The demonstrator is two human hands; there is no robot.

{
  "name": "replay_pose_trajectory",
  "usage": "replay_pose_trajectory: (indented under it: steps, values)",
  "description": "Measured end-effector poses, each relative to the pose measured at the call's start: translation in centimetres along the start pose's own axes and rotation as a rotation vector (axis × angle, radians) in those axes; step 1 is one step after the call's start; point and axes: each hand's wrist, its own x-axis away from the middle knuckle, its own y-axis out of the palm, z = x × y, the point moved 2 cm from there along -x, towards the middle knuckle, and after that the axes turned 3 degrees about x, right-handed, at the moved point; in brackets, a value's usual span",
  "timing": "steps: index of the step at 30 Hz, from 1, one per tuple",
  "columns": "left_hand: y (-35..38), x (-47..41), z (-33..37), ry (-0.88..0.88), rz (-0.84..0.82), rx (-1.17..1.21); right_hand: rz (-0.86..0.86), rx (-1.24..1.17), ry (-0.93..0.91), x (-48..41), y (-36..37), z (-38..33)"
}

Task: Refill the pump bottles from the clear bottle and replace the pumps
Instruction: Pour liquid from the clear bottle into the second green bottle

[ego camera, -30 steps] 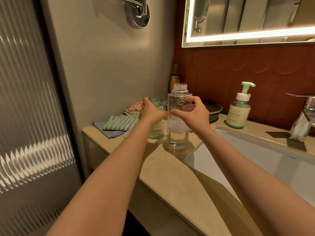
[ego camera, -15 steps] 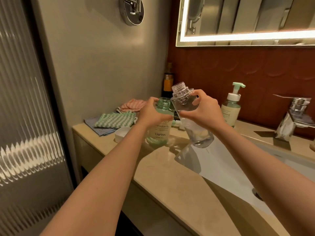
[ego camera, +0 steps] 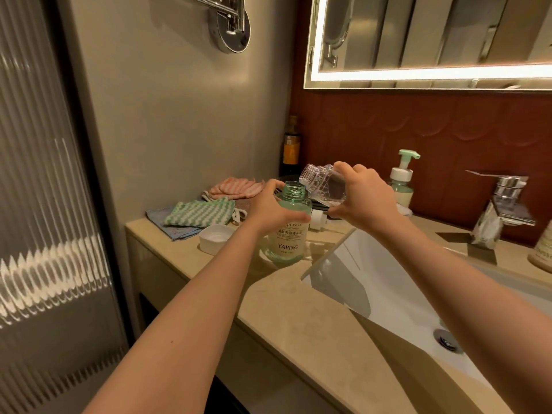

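Note:
A green pump bottle (ego camera: 288, 237) with its pump off stands on the beige counter (ego camera: 298, 318), labelled YAPING. My left hand (ego camera: 273, 209) grips its shoulder. My right hand (ego camera: 363, 195) holds the clear bottle (ego camera: 321, 183) tipped nearly level, its open neck at the green bottle's mouth. A removed white pump part (ego camera: 318, 219) lies just behind the green bottle. A second green pump bottle (ego camera: 401, 182) with its pump on stands by the back wall.
A white cap (ego camera: 215, 237) lies left of the green bottle. Folded cloths (ego camera: 200, 215) sit at the counter's left end. The white sink basin (ego camera: 388, 288) opens to the right, with a chrome tap (ego camera: 501, 210) behind it. An amber bottle (ego camera: 291, 147) stands in the corner.
My right hand lifted the clear bottle off the counter and tipped it over to the green bottle's mouth. My left hand stayed gripping the green bottle.

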Motion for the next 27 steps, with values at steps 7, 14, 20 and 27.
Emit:
replay_pose_trajectory:
  steps: [7,14,20,27]
  values:
    - [0.2,0.0,-0.2,-0.014,0.010,0.006,0.030,0.081,-0.033,-0.3,-0.2,-0.5]
    - [0.0,-0.1,-0.2,0.001,-0.012,0.010,0.054,0.150,-0.077,-0.5,-0.4,-0.7]
    - [0.0,0.1,-0.1,0.011,-0.014,0.030,0.058,0.165,-0.098,-0.7,-0.5,-0.9]
    - [0.1,0.3,-0.2,0.013,-0.005,0.048,0.074,0.204,-0.119,-1.0,-0.7,-1.0]
